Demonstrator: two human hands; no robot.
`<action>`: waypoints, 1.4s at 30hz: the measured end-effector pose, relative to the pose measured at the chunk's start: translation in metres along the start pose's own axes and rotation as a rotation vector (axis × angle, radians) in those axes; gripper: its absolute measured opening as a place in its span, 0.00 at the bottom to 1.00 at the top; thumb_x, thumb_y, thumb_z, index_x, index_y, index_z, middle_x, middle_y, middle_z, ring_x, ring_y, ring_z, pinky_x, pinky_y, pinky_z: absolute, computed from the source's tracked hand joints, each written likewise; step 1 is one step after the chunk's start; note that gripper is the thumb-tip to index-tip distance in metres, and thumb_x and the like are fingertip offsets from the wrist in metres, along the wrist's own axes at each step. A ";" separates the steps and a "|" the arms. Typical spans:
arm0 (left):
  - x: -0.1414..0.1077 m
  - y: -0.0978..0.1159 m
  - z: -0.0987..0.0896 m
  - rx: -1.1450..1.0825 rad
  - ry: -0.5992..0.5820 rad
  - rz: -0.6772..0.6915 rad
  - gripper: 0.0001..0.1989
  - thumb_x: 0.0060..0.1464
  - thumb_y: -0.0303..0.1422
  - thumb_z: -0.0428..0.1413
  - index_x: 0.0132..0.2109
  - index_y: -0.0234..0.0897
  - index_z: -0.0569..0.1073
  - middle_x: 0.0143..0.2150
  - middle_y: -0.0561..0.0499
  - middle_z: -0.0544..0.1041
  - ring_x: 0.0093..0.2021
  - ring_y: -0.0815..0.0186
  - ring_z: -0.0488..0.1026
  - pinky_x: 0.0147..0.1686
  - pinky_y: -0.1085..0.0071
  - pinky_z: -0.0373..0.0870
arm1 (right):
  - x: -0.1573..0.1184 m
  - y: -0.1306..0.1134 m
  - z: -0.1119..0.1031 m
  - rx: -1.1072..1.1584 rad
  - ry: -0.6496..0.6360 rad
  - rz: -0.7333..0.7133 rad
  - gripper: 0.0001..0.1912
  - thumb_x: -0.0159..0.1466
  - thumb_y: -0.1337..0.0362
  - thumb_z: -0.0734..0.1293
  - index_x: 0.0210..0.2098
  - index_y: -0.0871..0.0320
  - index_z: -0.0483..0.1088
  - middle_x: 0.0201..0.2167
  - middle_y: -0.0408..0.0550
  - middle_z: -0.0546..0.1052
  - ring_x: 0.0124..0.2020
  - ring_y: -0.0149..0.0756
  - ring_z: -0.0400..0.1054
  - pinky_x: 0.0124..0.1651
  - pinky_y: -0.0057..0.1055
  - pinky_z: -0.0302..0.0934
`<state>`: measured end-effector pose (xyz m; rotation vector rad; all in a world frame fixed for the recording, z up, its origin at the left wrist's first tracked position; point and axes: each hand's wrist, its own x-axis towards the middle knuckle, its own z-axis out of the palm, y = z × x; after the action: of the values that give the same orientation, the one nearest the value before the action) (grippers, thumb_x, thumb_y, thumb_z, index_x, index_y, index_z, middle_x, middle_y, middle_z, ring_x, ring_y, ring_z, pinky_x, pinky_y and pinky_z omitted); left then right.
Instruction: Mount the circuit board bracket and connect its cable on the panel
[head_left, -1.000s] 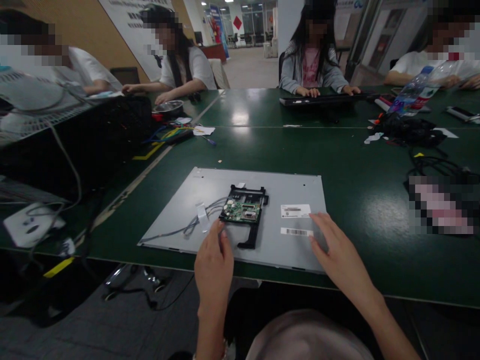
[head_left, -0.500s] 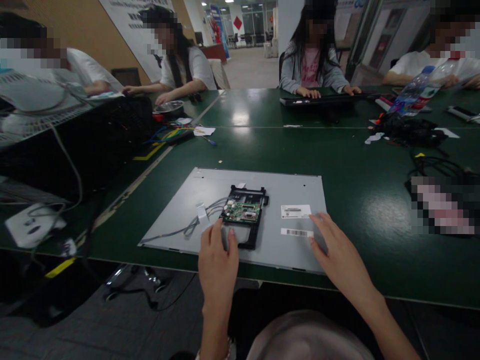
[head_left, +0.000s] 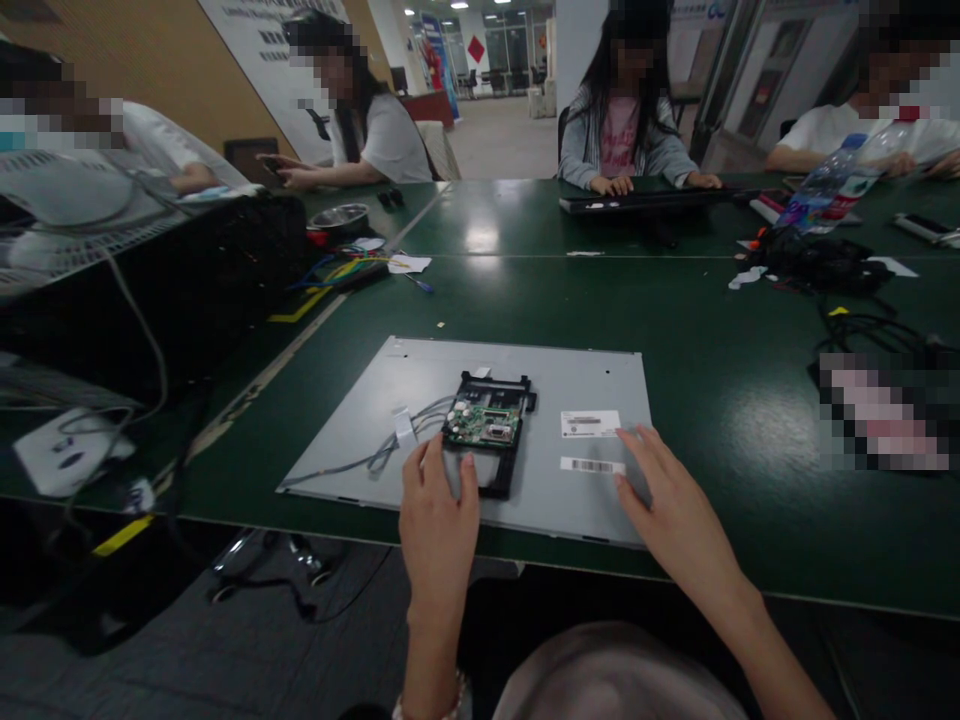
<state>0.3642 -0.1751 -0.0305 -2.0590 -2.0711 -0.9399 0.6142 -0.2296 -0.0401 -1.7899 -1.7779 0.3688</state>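
A flat grey metal panel [head_left: 547,480], like the back of a display, lies on the green table in front of me. On its middle sits a black plastic bracket [head_left: 504,478] with a green circuit board [head_left: 480,425] in it. Grey cables [head_left: 382,450] run left from the board under a strip of tape. My left hand [head_left: 441,500] is at the bracket's lower left, fingers apart and holding nothing. Over the panel's right part, my right hand [head_left: 667,490] is spread beside the white label [head_left: 590,424] and the barcode sticker [head_left: 592,466]; whether it touches them I cannot tell.
A black box-like case [head_left: 150,300] stands at the left near a white device [head_left: 64,450]. Loose coloured wires [head_left: 345,268] and a metal bowl [head_left: 339,217] lie farther back. Bottles [head_left: 832,180] and black cables [head_left: 817,262] are at the right. Several people sit around the table.
My hands have barely moved, and the panel stays put. At the back left, a person's hands have lifted from near the bowl and now hold a small dark object.
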 end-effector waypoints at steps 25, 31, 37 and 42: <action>0.004 -0.012 0.006 -0.012 0.027 0.020 0.25 0.64 0.39 0.49 0.62 0.29 0.63 0.57 0.34 0.68 0.59 0.47 0.66 0.58 0.53 0.63 | 0.001 -0.003 0.017 -0.019 -0.002 -0.038 0.26 0.67 0.61 0.58 0.64 0.59 0.61 0.67 0.58 0.60 0.69 0.51 0.50 0.64 0.52 0.57; 0.010 -0.013 0.003 -0.022 0.053 0.012 0.26 0.64 0.40 0.48 0.62 0.29 0.63 0.59 0.32 0.66 0.61 0.47 0.64 0.59 0.53 0.63 | 0.005 -0.008 0.017 -0.087 -0.017 -0.076 0.25 0.68 0.62 0.58 0.64 0.59 0.61 0.67 0.60 0.60 0.69 0.53 0.51 0.62 0.52 0.60; 0.024 0.003 0.005 0.020 0.005 0.119 0.30 0.60 0.43 0.52 0.63 0.28 0.63 0.64 0.30 0.60 0.66 0.45 0.57 0.63 0.48 0.57 | 0.005 -0.016 0.017 -0.194 -0.028 -0.110 0.24 0.69 0.62 0.57 0.62 0.62 0.64 0.65 0.60 0.64 0.68 0.55 0.52 0.61 0.51 0.60; 0.030 0.009 0.007 0.142 -0.169 0.132 0.30 0.60 0.44 0.51 0.64 0.34 0.63 0.67 0.34 0.59 0.68 0.42 0.54 0.60 0.43 0.58 | 0.001 -0.025 0.021 -0.205 -0.025 -0.117 0.24 0.69 0.63 0.57 0.62 0.62 0.64 0.65 0.59 0.64 0.69 0.53 0.49 0.63 0.49 0.58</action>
<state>0.3720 -0.1462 -0.0194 -2.2350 -1.9820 -0.6008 0.5818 -0.2263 -0.0418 -1.8134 -1.9884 0.1667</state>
